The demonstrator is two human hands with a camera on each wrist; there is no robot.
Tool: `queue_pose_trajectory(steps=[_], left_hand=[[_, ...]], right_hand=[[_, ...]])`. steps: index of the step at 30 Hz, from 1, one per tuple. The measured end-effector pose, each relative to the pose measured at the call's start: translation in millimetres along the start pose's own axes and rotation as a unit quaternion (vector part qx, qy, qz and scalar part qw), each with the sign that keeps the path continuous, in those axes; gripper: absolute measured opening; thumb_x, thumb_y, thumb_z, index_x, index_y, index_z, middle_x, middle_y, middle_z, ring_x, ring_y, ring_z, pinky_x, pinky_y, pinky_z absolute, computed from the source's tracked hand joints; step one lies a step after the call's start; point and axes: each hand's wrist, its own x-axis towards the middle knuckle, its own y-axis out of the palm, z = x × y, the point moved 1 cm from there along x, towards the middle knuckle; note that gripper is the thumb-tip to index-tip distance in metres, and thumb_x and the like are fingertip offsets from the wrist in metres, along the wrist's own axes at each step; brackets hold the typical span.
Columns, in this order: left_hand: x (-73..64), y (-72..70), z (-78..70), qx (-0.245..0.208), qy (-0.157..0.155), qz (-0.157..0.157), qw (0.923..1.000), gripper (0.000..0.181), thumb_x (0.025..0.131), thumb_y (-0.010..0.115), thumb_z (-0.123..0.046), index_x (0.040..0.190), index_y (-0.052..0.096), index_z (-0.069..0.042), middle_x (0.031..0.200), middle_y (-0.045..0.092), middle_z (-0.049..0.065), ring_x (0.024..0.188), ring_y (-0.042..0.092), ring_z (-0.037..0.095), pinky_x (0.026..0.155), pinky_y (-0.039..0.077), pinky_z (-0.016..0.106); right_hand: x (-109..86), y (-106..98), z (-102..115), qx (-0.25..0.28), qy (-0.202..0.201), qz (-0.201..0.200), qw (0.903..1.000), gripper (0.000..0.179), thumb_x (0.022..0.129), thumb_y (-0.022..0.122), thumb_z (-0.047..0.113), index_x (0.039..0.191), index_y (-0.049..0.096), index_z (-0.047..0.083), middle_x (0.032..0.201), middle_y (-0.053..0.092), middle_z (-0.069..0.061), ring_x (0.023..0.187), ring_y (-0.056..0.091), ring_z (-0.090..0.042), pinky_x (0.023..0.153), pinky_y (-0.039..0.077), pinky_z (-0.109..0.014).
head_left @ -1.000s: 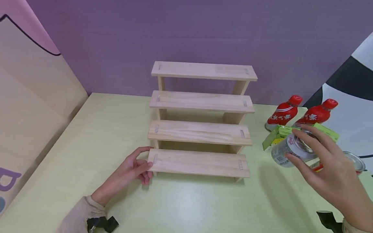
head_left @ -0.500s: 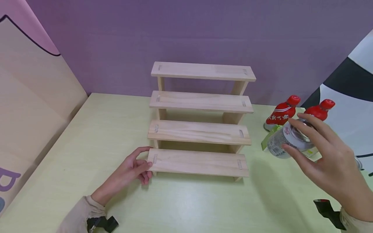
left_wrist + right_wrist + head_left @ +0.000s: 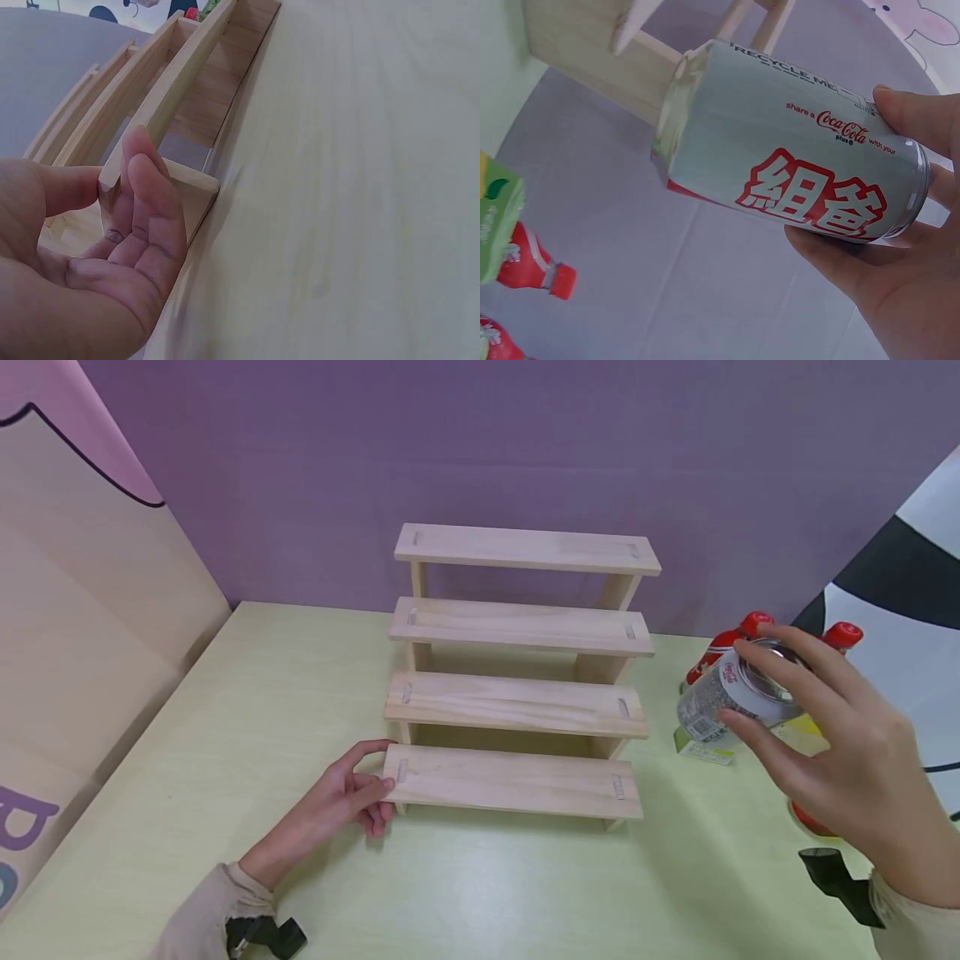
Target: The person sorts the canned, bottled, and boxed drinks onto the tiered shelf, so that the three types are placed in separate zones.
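My right hand (image 3: 847,735) holds a silver Coca-Cola can (image 3: 723,702) by its top end, raised and tilted over the right side of the table. In the right wrist view the thumb and fingers span the can (image 3: 780,142), whose red lettering faces the camera. Centre stage is a four-tier wooden step rack (image 3: 517,781) with bare tiers. At its lowest tier's left end, my left hand (image 3: 341,797) pinches the board. The left wrist view shows the thumb on one face of that board (image 3: 161,97) and curled fingers at the other.
Behind the can stand two red bottles (image 3: 708,660), partly hidden. A green carton (image 3: 708,752) sits below the can, and a red-sided item (image 3: 813,822) peeks out under my right hand. A purple backdrop (image 3: 525,443) rises behind the rack.
My right hand has lifted the can upward and slightly left, away from the items beneath it. My left hand keeps its pinch on the rack. The head view has shifted a little.
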Motion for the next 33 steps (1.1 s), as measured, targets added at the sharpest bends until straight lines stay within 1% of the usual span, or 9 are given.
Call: queue_pose_trajectory(steps=[4,7,10,12,15,19,26,30,33], left_hand=[[0.2,-0.6,0.6,-0.002,-0.001,0.003,1.0,0.058,0.104,0.054,-0.012,0.15,0.021,-0.002,0.075,0.064,0.011,0.062,0.061,0.016,0.059,0.056,0.029],[0.5,-1.0,1.4,-0.004,0.0,0.003,1.0,0.058,0.104,0.054,-0.013,0.15,0.021,-0.002,0.075,0.064,0.01,0.062,0.062,0.016,0.058,0.056,0.03],[0.9,-1.2,2.4,-0.008,-0.004,0.001,1.0,0.058,0.104,0.055,-0.015,0.151,0.022,-0.005,0.075,0.066,0.01,0.062,0.063,0.016,0.059,0.057,0.031],[0.7,-1.3,2.8,-0.01,-0.006,0.0,0.9999,0.058,0.103,0.056,-0.016,0.151,0.023,-0.006,0.075,0.066,0.01,0.062,0.063,0.017,0.059,0.057,0.031],[0.2,-1.2,3.1,-0.014,-0.007,0.0,0.9999,0.058,0.103,0.056,-0.015,0.151,0.023,-0.007,0.075,0.066,0.011,0.062,0.063,0.017,0.059,0.057,0.031],[-1.0,-1.0,3.2,-0.017,-0.006,0.001,0.9998,0.059,0.103,0.055,-0.015,0.151,0.022,-0.007,0.074,0.067,0.011,0.061,0.063,0.017,0.058,0.057,0.03],[-3.1,-1.6,4.1,-0.018,-0.007,-0.003,0.9998,0.059,0.103,0.056,-0.016,0.151,0.022,-0.007,0.074,0.067,0.011,0.061,0.063,0.017,0.059,0.057,0.03],[-2.9,-1.9,4.4,-0.017,-0.005,-0.003,0.9998,0.059,0.103,0.056,-0.016,0.151,0.022,-0.008,0.075,0.066,0.012,0.062,0.063,0.018,0.06,0.057,0.031],[-2.4,-2.0,4.8,-0.016,-0.004,-0.003,0.9999,0.06,0.103,0.056,-0.017,0.152,0.022,-0.008,0.076,0.066,0.013,0.063,0.063,0.018,0.06,0.057,0.031]], right_hand=[[10.0,-1,5,0.003,-0.012,-0.011,0.9999,0.076,0.09,0.054,0.068,0.128,0.066,0.003,0.135,0.058,-0.019,0.111,0.056,-0.023,0.091,0.033,0.002],[17.2,-1,7,0.015,-0.018,-0.022,0.9995,0.076,0.09,0.055,0.068,0.127,0.067,0.003,0.132,0.059,-0.019,0.111,0.055,-0.01,0.091,0.034,0.0],[22.4,-2,9,0.029,-0.018,-0.022,0.9992,0.077,0.089,0.055,0.069,0.127,0.067,0.002,0.133,0.059,-0.018,0.112,0.051,0.005,0.087,0.037,-0.001],[24.7,-1,11,0.036,-0.017,-0.02,0.999,0.078,0.088,0.055,0.069,0.127,0.066,0.002,0.135,0.059,-0.016,0.111,0.05,0.01,0.082,0.038,-0.001],[28.0,0,12,0.047,-0.019,-0.018,0.9985,0.076,0.089,0.056,0.067,0.127,0.067,0.002,0.136,0.059,-0.014,0.111,0.052,0.008,0.078,0.037,-0.002],[33.7,3,13,0.055,-0.026,-0.018,0.998,0.074,0.089,0.057,0.065,0.128,0.067,0.003,0.136,0.059,-0.013,0.113,0.053,0.005,0.078,0.039,-0.001],[47.2,9,12,0.041,-0.055,-0.03,0.9972,0.07,0.091,0.057,0.062,0.126,0.067,0.003,0.135,0.06,-0.014,0.108,0.053,0.006,0.064,0.037,-0.001],[53.1,13,13,0.051,-0.057,-0.027,0.9967,0.069,0.091,0.057,0.062,0.128,0.067,0.004,0.137,0.059,-0.012,0.113,0.055,0.001,0.068,0.039,0.0],[57.3,16,16,0.067,-0.056,-0.029,0.9958,0.069,0.091,0.059,0.061,0.128,0.067,0.004,0.138,0.059,-0.011,0.118,0.055,-0.001,0.077,0.041,-0.001]])
